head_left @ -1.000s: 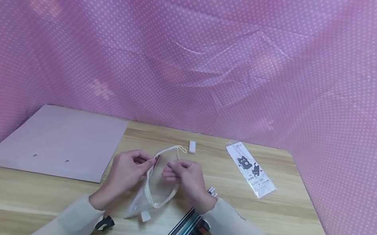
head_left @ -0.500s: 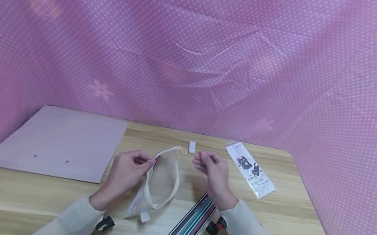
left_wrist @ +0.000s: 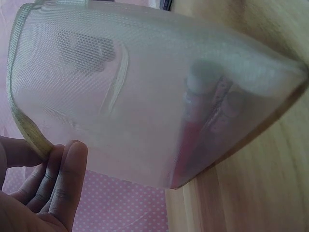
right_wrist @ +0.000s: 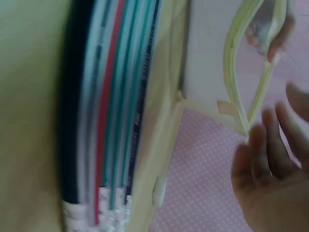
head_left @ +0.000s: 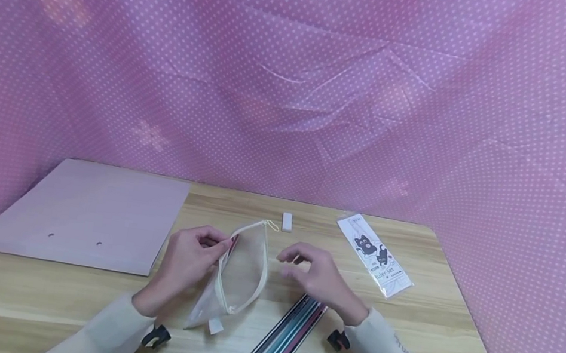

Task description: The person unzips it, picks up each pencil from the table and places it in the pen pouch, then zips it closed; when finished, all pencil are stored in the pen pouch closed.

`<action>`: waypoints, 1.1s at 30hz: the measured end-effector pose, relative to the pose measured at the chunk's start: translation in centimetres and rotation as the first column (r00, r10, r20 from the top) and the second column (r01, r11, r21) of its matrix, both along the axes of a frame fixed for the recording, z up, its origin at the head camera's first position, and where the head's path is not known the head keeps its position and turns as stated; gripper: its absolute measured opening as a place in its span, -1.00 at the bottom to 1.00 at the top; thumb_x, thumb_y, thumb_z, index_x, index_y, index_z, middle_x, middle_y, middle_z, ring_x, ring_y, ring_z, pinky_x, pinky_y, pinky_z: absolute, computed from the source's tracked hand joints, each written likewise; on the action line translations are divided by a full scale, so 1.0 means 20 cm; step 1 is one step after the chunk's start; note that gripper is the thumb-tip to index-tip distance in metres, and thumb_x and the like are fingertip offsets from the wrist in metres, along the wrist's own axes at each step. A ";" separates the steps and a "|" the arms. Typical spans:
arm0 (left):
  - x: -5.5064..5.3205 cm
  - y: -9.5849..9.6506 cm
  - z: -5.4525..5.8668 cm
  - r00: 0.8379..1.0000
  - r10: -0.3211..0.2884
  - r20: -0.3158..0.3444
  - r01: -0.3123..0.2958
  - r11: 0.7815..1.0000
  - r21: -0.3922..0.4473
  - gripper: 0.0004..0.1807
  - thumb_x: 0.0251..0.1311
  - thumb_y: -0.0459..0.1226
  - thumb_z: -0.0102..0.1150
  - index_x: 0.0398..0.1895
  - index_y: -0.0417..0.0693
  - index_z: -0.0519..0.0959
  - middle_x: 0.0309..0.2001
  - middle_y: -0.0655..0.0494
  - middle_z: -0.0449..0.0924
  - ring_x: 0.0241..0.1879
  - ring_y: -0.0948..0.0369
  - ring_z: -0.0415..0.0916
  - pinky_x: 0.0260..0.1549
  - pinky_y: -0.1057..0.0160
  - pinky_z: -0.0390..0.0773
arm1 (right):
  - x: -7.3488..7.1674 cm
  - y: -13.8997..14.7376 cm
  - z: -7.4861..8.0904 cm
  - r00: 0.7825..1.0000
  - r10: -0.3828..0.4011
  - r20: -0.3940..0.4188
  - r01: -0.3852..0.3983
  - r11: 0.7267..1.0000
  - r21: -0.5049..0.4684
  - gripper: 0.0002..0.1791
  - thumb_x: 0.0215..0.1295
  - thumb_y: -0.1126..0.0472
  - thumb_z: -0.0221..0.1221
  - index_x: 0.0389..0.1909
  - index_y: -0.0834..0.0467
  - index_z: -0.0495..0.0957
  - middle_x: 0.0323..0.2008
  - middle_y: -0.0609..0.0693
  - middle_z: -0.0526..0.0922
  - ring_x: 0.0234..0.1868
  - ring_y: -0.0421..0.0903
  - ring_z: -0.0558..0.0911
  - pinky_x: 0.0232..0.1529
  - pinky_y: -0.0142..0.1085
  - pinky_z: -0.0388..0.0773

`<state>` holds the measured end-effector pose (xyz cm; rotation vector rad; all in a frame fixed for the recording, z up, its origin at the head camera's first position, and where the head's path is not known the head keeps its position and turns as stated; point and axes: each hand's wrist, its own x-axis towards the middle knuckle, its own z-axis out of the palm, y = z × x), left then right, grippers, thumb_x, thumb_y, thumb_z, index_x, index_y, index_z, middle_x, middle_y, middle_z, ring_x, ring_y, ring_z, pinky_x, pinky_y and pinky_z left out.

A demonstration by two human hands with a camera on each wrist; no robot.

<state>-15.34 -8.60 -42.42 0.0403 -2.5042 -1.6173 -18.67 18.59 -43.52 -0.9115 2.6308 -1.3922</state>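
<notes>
My left hand [head_left: 189, 263] pinches one side of the rim of a translucent mesh zip pouch [left_wrist: 140, 106], which has a pale yellow zipper edge. Its mouth gapes toward the right in the head view. Through the mesh, the left wrist view shows a few pen-like items [left_wrist: 190, 121], one with a red barrel, near the bottom of the pouch. My right hand [head_left: 315, 274] holds nothing; its fingers are loosely bent, just right of the pouch mouth. Below that hand lies a bundle of several pencils [head_left: 287, 340] in black, teal and dark red, with patterned ends [right_wrist: 104, 210].
A white eraser [head_left: 287, 222] lies behind the pouch. To the right is a packaged ruler set [head_left: 374, 254] with black cat drawings. A large pale folder [head_left: 88, 212] covers the left back of the wooden table [head_left: 419, 328]. Pink dotted cloth [head_left: 296, 82] surrounds the table.
My right hand has withdrawn rightward from the pouch mouth, then come slightly lower with its thumb and fingers parting. My left hand and the pouch have stayed in place.
</notes>
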 end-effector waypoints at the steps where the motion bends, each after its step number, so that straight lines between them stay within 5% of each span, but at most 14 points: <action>1: 0.00 0.00 0.00 1.000 0.000 -0.001 0.000 1.000 -0.002 -0.92 0.21 -0.22 0.39 -0.36 -0.03 0.75 -0.44 0.03 0.77 -0.53 0.27 0.63 -0.56 0.35 0.66 | 0.01 0.00 -0.01 0.999 0.045 0.004 -0.046 0.998 0.031 -0.73 0.17 0.31 0.39 -0.10 0.09 0.68 -0.12 0.00 0.78 -0.09 -0.13 0.70 0.08 -0.09 0.68; 4: 0.00 0.00 0.00 1.000 -0.006 -0.008 0.006 1.000 -0.005 -0.92 0.22 -0.23 0.39 -0.36 -0.04 0.76 -0.43 0.04 0.77 -0.51 0.27 0.63 -0.56 0.36 0.64 | 0.02 0.00 -0.03 0.984 0.178 0.001 -0.177 0.974 0.144 -0.66 0.12 0.32 0.42 -0.07 0.06 0.67 -0.11 -0.07 0.77 -0.06 -0.18 0.70 0.12 -0.19 0.67; 9: 0.00 0.00 0.00 1.000 -0.002 -0.014 0.002 1.000 -0.019 -0.90 0.22 -0.20 0.40 -0.36 -0.03 0.76 -0.43 0.03 0.78 -0.50 0.29 0.63 -0.55 0.39 0.61 | 0.03 0.00 -0.06 0.926 0.377 0.000 -0.361 0.886 0.290 -0.65 0.07 0.23 0.47 -0.08 0.04 0.69 -0.10 -0.13 0.77 0.00 -0.24 0.67 0.22 -0.30 0.59; 15: 0.00 0.00 0.00 1.000 -0.004 0.005 0.004 1.000 -0.021 -0.84 0.22 -0.18 0.39 -0.32 -0.09 0.76 -0.41 0.03 0.78 -0.51 0.29 0.62 -0.56 0.39 0.61 | 0.04 0.01 -0.09 0.901 0.425 0.087 -0.427 0.836 0.345 -0.67 0.06 0.19 0.48 -0.11 -0.01 0.70 -0.13 -0.20 0.76 -0.06 -0.34 0.63 0.13 -0.40 0.59; 23: 0.00 -0.01 0.01 1.000 0.003 -0.001 -0.003 0.999 -0.036 -0.87 0.21 -0.20 0.39 -0.33 -0.09 0.76 -0.42 0.01 0.77 -0.52 0.28 0.61 -0.56 0.39 0.59 | 0.05 0.01 -0.09 0.854 0.494 0.165 -0.505 0.708 0.493 -0.55 0.01 0.24 0.46 -0.04 -0.16 0.70 -0.10 -0.34 0.70 -0.04 -0.41 0.55 0.09 -0.52 0.47; 33: 0.00 0.00 0.01 1.000 0.013 0.019 -0.013 0.999 -0.047 -0.89 0.20 -0.17 0.40 -0.36 0.00 0.75 -0.41 0.09 0.77 -0.51 0.28 0.60 -0.59 0.39 0.58 | 0.05 -0.01 -0.09 0.828 0.535 0.167 -0.539 0.676 0.502 -0.58 -0.04 0.41 0.40 -0.18 -0.11 0.71 -0.31 -0.25 0.68 -0.15 -0.41 0.47 -0.02 -0.58 0.42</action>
